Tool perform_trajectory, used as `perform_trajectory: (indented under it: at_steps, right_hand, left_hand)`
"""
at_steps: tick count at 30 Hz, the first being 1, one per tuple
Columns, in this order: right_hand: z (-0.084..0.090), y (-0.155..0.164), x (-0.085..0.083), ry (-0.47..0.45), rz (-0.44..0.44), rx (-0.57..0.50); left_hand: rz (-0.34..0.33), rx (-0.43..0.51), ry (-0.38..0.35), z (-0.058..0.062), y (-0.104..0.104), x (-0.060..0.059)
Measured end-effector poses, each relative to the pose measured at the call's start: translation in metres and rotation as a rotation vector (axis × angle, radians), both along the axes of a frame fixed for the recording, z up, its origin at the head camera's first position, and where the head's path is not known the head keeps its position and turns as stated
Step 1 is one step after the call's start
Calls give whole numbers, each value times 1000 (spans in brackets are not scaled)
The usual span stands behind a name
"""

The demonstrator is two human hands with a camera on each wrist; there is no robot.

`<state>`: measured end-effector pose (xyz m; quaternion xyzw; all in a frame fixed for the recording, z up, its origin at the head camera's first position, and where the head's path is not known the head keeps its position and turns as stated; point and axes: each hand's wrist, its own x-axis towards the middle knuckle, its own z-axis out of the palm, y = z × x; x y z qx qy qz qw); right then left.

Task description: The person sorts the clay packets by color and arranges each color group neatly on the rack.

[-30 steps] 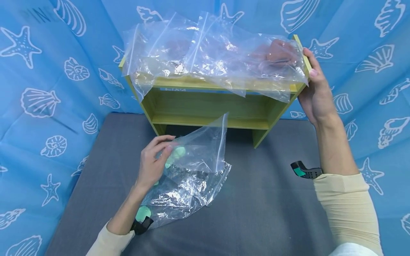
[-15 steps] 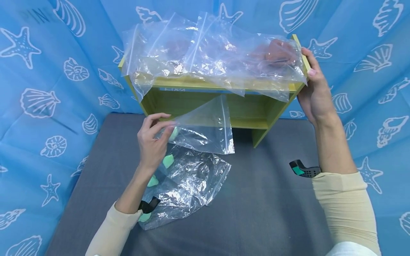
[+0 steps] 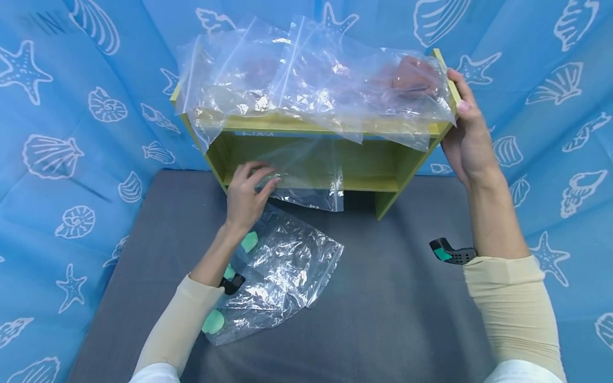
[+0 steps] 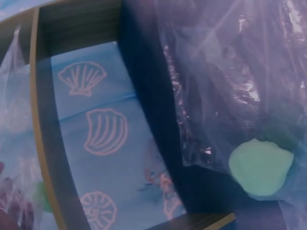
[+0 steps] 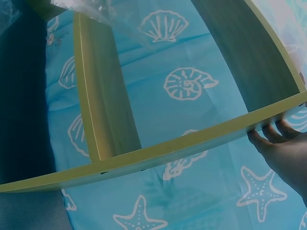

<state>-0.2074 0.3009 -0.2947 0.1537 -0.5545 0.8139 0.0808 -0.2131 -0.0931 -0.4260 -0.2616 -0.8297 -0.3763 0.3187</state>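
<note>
My left hand (image 3: 249, 194) pinches a clear zip bag (image 3: 313, 183) at the shelf's lower opening, its zip end pointing right. A green blob (image 4: 43, 196) shows through that bag in the left wrist view. The yellow-green wooden shelf (image 3: 388, 183) stands behind. My right hand (image 3: 471, 141) holds its right side panel (image 5: 192, 141) near the top, thumb at the front edge and fingertips against the outer face. Below my left hand, another clear zip bag (image 3: 287, 276) with several green pieces (image 3: 213, 322) lies on the table; one green piece (image 4: 261, 167) shows large in the left wrist view.
Several clear zip bags (image 3: 306, 80) with reddish-brown things (image 3: 414, 80) lie across the shelf's top level and hang over its front edge. The dark grey table (image 3: 383, 298) extends in front. A blue shell-patterned curtain (image 3: 62, 159) surrounds it at the back and sides.
My left hand has lifted the bag off the one on the table and carried it forward to the shelf's lower opening. The right hand keeps its hold on the side panel.
</note>
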Motion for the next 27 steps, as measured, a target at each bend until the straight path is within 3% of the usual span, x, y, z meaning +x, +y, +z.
perform_trajectory:
  at_steps: [7,18,22,27]
  right_hand:
    - [2,0,1,9,-15,-12]
    - [1,-2,1,-1,-22,15]
    - [-1,-1,1,-3,-28,19]
    - [-2,-1,0,-2,-26,17]
  left_hand:
    - [-9,-108,-46,-3,0,-4]
    - [47,-388,-55,-7,-16,-23]
    - [79,-429,-80,-7,-23,-27]
    - [60,-430,-99,-7,-26,-28]
